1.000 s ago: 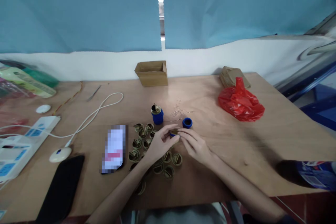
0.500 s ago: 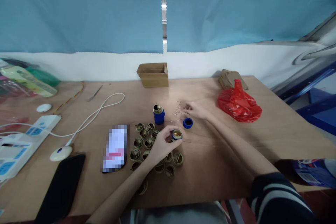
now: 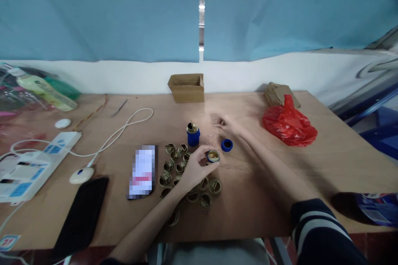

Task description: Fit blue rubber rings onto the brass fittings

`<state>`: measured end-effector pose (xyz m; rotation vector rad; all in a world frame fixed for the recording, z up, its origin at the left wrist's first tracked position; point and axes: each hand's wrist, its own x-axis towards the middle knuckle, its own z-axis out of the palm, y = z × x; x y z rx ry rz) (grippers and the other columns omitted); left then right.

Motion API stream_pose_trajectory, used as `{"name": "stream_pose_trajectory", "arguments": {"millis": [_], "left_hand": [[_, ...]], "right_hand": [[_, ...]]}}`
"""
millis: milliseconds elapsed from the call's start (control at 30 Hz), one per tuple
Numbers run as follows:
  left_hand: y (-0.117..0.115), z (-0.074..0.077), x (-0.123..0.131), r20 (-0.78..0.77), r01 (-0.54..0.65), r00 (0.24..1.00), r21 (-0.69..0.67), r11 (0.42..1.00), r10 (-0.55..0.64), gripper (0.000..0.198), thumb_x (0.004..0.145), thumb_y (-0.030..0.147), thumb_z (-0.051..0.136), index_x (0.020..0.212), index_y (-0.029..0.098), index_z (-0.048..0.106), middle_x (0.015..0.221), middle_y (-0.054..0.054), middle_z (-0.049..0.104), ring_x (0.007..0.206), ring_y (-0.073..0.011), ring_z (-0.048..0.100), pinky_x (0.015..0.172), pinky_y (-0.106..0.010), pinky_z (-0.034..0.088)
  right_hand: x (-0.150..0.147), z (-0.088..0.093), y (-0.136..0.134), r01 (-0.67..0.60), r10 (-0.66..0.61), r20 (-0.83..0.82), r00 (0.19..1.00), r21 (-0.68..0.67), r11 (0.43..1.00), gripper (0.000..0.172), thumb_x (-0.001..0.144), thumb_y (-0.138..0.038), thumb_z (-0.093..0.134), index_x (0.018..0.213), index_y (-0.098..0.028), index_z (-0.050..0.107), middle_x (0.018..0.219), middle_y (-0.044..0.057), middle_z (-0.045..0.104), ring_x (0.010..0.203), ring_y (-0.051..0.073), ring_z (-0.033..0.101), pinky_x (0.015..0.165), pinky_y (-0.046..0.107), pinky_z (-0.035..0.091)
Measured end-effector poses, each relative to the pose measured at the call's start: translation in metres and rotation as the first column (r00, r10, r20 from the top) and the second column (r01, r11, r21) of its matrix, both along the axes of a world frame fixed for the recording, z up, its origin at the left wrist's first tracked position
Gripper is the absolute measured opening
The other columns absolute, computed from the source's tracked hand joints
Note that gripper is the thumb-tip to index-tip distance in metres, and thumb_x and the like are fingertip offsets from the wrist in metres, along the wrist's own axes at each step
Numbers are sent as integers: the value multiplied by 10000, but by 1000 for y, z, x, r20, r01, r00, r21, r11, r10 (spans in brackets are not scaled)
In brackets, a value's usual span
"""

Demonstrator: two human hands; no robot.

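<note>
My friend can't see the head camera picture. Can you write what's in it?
A person's left hand holds a small round blue-and-brass part over a wooden table, while the right hand reaches toward thin, scattered bits. Nearby are many round brass-coloured parts, a blue ring, a phone and a red plastic bag.

Round brass-toned piece [image 3: 213,157], blue around the outside, held open face up; thin wiry bits [image 3: 215,125] (too fine to count) lie loose on the worktop [image 3: 342,161] beyond it.
</note>
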<state>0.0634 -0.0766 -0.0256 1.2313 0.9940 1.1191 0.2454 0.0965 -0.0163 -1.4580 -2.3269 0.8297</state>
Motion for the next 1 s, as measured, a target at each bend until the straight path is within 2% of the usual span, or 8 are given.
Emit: {"name": "stream_pose_trajectory", "arguments": {"millis": [167, 300, 400, 500, 567, 667, 833, 1000], "left_hand": [[1, 2, -1, 63, -34, 997, 21, 999, 33, 474, 732, 156, 789, 1172, 186, 615, 1296, -117, 704, 1192, -231, 685, 1023, -381, 546], [1, 3, -3, 41, -14, 999, 61, 998, 11, 511, 734, 146, 794, 1208, 199, 609, 1301, -109, 707, 1173, -228, 701, 1004, -375, 570], [0, 3, -3, -15, -30, 999, 121, 992, 32, 494, 741, 149, 801, 1195, 207, 616, 1278, -96, 712, 1142, -225, 712, 977, -369, 586], [-2, 2, -3, -104, -54, 992, 172, 984, 73, 475, 761, 141, 791, 1195, 222, 614, 1241, -75, 718, 1140, -221, 707, 969, -365, 589], [-3, 3, -2, -164, -49, 983, 198, 979, 83, 484, 772, 127, 778, 1214, 231, 607, 1229, -67, 720, 1132, -219, 710, 969, -367, 589], [-6, 4, -1, -257, -34, 961, 259, 965, 103, 505, 785, 117, 769, 1246, 239, 602, 1248, -64, 717, 1147, -218, 708, 979, -367, 586], [-9, 7, -1, -356, -32, 924, 287, 958, 137, 595, 746, 135, 841, 1276, 250, 595, 1233, -53, 745, 1110, -220, 734, 948, -351, 605], [-10, 6, -1, -392, -29, 906, 322, 946, 161, 628, 707, 113, 869, 1260, 255, 607, 1204, -34, 760, 1083, -210, 740, 954, -337, 596]], "right_hand": [[28, 53, -30, 50, -34, -160, 987, 99, 994, 40, 934, -195, 622, 934, -173, 656, 761, 27, 728, 670, 164, 692, 637, 250, 494], [47, 69, -68, 181, -120, -397, 910, 120, 976, 200, 913, -375, 683, 901, -177, 709, 760, 49, 739, 713, 197, 696, 670, 290, 507], [45, 60, -98, 149, -113, -541, 833, 23, 989, 281, 845, -460, 756, 824, -183, 715, 796, 36, 726, 703, 167, 645, 648, 279, 490], [34, 42, -124, 45, -195, -667, 719, -235, 971, 293, 832, -467, 776, 821, -185, 700, 633, -29, 643, 517, 96, 524, 509, 222, 413], [26, 28, -136, -60, -294, -711, 639, -427, 902, 294, 842, -470, 770, 857, -191, 677, 511, -74, 558, 406, 70, 432, 421, 193, 335], [16, 9, -145, -185, -435, -740, 513, -590, 786, 329, 816, -484, 797, 843, -196, 641, 522, -71, 568, 419, 77, 488, 418, 182, 401], [5, -10, -149, -290, -500, -775, 386, -616, 732, 316, 855, -462, 781, 814, -185, 636, 582, -60, 574, 475, 65, 507, 443, 164, 438], [3, -13, -151, -266, -481, -772, 416, -609, 748, 330, 842, -477, 791, 846, -187, 633, 609, -65, 569, 485, 60, 508, 455, 165, 417]]}}
